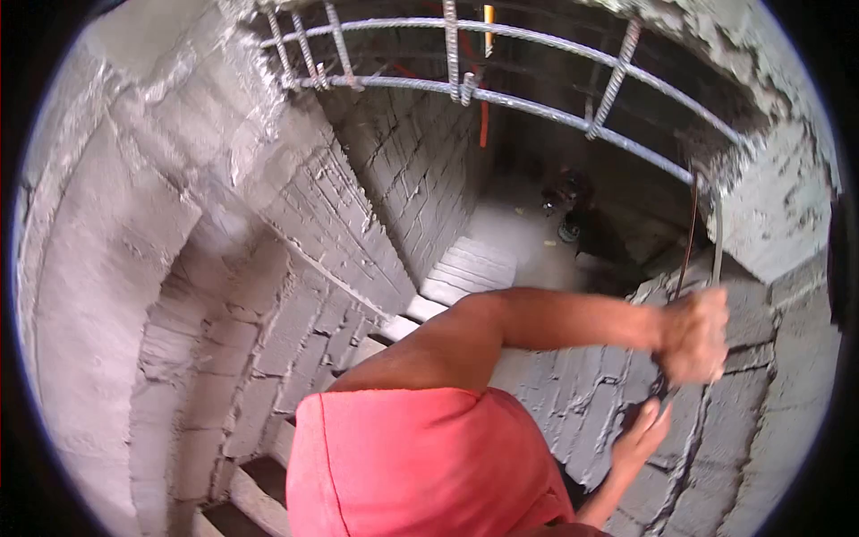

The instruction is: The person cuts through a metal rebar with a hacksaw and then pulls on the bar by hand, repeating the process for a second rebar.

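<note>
Two thin steel rods, left hand grip clenched round them, right hand grip spread, rough blocks

The sleeve is coral red, the wall grey, the rod rust-brown.

Two hands, two thin rods, two long rebars

Daylight brightens the block wall, the stairwell below lies dim, hands blur, fisheye edges warp.
</note>
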Demonstrator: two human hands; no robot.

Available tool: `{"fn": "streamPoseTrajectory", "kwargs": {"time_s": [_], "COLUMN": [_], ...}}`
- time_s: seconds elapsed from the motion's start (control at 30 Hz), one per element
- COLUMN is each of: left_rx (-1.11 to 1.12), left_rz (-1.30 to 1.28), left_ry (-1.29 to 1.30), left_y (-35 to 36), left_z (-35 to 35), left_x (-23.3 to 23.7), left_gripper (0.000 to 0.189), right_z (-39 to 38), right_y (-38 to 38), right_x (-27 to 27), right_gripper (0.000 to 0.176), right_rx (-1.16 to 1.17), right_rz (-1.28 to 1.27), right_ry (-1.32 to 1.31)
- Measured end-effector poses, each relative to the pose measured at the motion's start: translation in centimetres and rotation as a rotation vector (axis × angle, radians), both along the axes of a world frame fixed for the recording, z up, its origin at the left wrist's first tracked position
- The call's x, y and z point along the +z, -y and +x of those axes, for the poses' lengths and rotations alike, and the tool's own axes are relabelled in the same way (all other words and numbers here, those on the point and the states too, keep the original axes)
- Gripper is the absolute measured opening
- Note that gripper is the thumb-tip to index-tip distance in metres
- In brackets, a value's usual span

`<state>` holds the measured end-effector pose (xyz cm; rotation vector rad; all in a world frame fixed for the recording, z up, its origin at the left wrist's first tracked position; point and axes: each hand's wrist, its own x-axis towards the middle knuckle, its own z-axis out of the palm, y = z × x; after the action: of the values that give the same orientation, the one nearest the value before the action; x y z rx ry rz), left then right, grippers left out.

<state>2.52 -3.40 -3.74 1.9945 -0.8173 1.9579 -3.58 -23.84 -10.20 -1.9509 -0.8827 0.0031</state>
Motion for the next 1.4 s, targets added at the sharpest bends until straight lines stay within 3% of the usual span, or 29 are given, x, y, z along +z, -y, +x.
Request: {"fn": "streamPoseTrajectory", "kwargs": {"time_s": [0.03,0.1,0.17,0.2,0.27,0.33,0.37,0.4,0.43,0.5,0.53,0.57,0.6,0.63,0.7,0.8,0.87,0.93,1.0,1.03,1.1,1.17,1.23,1.27,1.33,1.37,1.4], "left_rx": [-0.107,0.094,0.064,0.063,0.066,0.174,0.144,-0.038,-0.028,0.127,0.064,0.124,0.031,0.025,0.078,0.166,-0.118,0.034,0.112,0.022,0.080,0.103,0.098,0.076,0.028,0.120,0.075], "left_rz": [-0.032,0.044,0.162,0.172,0.041,0.196,0.096,-0.011,0.002,0.136,0.142,0.104,0.046,0.046,0.139,0.101,-0.047,0.160,0.092,0.054,0.185,0.059,0.038,0.042,0.149,0.094,0.085], "left_ry": [-0.047,-0.072,-0.016,-0.008,-0.004,-0.067,-0.034,-0.014,-0.005,-0.049,0.025,0.007,0.087,0.066,-0.011,-0.090,-0.028,-0.022,0.011,-0.011,-0.036,-0.104,-0.069,-0.050,-0.015,-0.016,0.010], "left_y": [-0.1,-1.6,-6.2,-7.1,-7.0,-3.9,-1.8,-1.0,-1.9,-3.9,-5.7,-7.7,-8.8,-7.8,-5.7,-1.5,-1.0,-4.8,-7.8,-8.3,-5.5,-0.8,-1.0,-1.4,-6.7,-8.6,-8.8], "left_z": [-0.9,2.2,2.7,3.2,2.8,0.3,-0.2,0.0,0.3,0.9,4.6,4.8,5.6,5.3,3.7,-0.2,-0.1,2.3,3.8,3.9,2.5,0.6,0.7,0.8,4.0,4.4,4.3], "left_x": [-0.1,-0.9,3.2,4.5,4.5,2.8,1.3,-0.2,0.6,1.7,1.7,3.7,5.3,4.5,3.7,1.3,0.6,2.0,5.0,5.2,3.2,-0.2,0.0,0.2,3.0,4.5,5.3], "left_gripper": [0.034,0.034,0.033,0.033,0.034,0.034,0.033,0.032,0.032,0.030,0.031,0.031,0.031,0.031,0.034,0.033,0.030,0.030,0.031,0.031,0.030,0.031,0.030,0.029,0.031,0.033,0.033], "right_z": [-1.7,-1.0,6.0,6.0,3.9,3.1,1.0,-0.9,0.0,3.0,4.6,4.3,3.6,3.9,5.4,0.6,-1.6,4.3,4.0,3.6,3.5,1.3,-1.8,0.1,5.6,5.5,4.6], "right_y": [-1.1,-3.4,-6.4,-7.2,-6.4,-2.8,-1.4,-0.8,-1.6,-3.0,-5.2,-7.8,-8.8,-7.7,-4.9,-1.9,-2.3,-3.4,-7.7,-6.4,-4.7,-2.1,-1.3,-1.9,-6.1,-8.0,-8.8], "right_x": [1.6,1.9,0.4,1.9,4.4,-0.6,0.3,1.5,0.6,-2.4,-1.3,3.7,7.9,5.7,-0.4,1.7,3.1,-1.5,5.4,4.2,0.7,1.0,2.2,1.4,-0.1,2.3,5.4], "right_gripper": [0.054,0.058,0.053,0.053,0.049,0.047,0.046,0.046,0.046,0.047,0.051,0.053,0.056,0.056,0.056,0.055,0.054,0.052,0.048,0.048,0.048,0.052,0.058,0.048,0.046,0.046,0.047], "right_rx": [-0.027,-0.020,-0.032,-0.036,0.052,-0.081,-0.078,-0.067,-0.056,-0.068,-0.138,-0.092,-0.035,-0.037,-0.116,0.020,0.108,-0.060,0.034,0.028,-0.130,-0.001,0.045,0.049,-0.086,-0.087,-0.061], "right_rz": [0.039,0.128,0.071,0.080,-0.030,-0.043,-0.086,-0.134,-0.121,0.018,-0.017,-0.136,-0.242,-0.241,-0.067,-0.001,0.110,-0.091,-0.091,-0.105,-0.043,-0.042,0.031,0.029,0.003,0.009,-0.085], "right_ry": [0.075,0.067,0.625,0.632,-0.202,0.369,0.058,-0.252,-0.243,0.383,0.502,0.146,-0.217,-0.239,0.265,0.229,0.069,0.303,0.046,0.031,0.312,0.211,0.011,0.060,0.442,0.447,0.153]}}
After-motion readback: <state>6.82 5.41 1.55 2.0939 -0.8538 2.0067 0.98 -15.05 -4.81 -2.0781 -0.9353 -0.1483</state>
